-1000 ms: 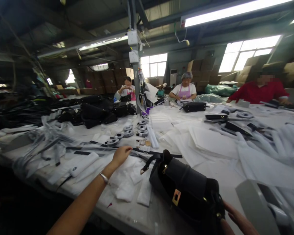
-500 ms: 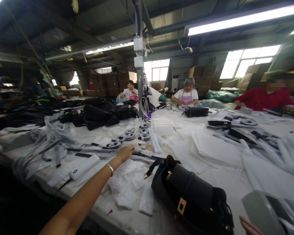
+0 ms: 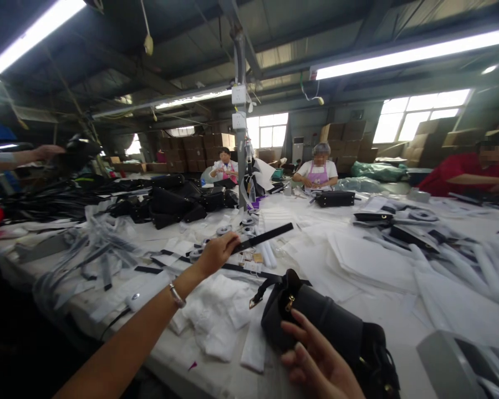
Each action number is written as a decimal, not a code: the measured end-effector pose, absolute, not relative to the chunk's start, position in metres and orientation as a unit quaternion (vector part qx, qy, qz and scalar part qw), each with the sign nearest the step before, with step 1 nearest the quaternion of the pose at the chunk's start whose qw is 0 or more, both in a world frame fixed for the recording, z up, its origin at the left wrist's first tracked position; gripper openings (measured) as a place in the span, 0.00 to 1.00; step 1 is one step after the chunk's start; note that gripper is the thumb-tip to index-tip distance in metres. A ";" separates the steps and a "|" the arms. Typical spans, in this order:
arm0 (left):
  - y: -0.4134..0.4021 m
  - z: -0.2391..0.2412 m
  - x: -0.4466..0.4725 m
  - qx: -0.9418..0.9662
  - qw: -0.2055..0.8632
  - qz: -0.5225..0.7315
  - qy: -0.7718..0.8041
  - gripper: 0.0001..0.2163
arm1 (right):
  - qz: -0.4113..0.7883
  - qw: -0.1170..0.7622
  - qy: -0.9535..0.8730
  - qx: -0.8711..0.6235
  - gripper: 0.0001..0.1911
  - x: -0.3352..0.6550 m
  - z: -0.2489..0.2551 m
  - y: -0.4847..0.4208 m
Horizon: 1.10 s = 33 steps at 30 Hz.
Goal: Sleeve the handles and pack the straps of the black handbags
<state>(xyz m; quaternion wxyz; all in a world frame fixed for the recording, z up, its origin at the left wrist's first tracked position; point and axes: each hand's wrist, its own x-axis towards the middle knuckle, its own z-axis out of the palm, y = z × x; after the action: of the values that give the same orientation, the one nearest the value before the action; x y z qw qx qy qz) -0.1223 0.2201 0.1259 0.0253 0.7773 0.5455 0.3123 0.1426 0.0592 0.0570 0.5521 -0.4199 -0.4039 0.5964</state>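
My left hand [image 3: 217, 254], with a silver bracelet at the wrist, is closed on one end of a black strap [image 3: 271, 235]. The strap's free end points up to the right above the table. In front of me a black handbag [image 3: 336, 316] lies on its side, with gold hardware and a buckled strap at its far left end. My right hand [image 3: 316, 352] is over the bag's near side, fingers apart and holding nothing; it hides part of the bag, and I cannot tell whether it touches it. Crumpled white wrapping [image 3: 216, 321] lies left of the bag.
White sheets [image 3: 366, 255] spread over the table beyond the bag. A grey dispenser-like object [image 3: 444, 360] stands at the near right. Black bags [image 3: 170, 205] are piled at the far left by a post [image 3: 242, 166]. Several co-workers are around the table.
My left hand has lifted the black strap from the table. My right hand has come from the lower right corner to over the handbag. At the left, a co-worker's hand is raised with a dark object.
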 end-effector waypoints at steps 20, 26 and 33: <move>0.174 0.111 -0.100 0.793 0.451 0.173 0.371 0.19 | 0.607 0.670 -0.205 -0.375 0.17 0.158 0.073 0.110; 0.178 0.105 -0.111 0.775 0.476 0.183 0.374 0.18 | 0.594 0.687 -0.191 -0.372 0.15 0.170 0.075 0.112; 0.180 0.112 -0.119 0.766 0.451 0.222 0.400 0.16 | 0.574 0.705 -0.191 -0.370 0.18 0.175 0.077 0.111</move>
<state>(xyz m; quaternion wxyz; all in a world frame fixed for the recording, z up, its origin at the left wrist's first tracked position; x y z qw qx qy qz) -0.1189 0.1796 0.1123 0.4510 0.7662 0.4004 0.2219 0.1754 0.1113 0.0765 0.7051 -0.3701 -0.1907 0.5741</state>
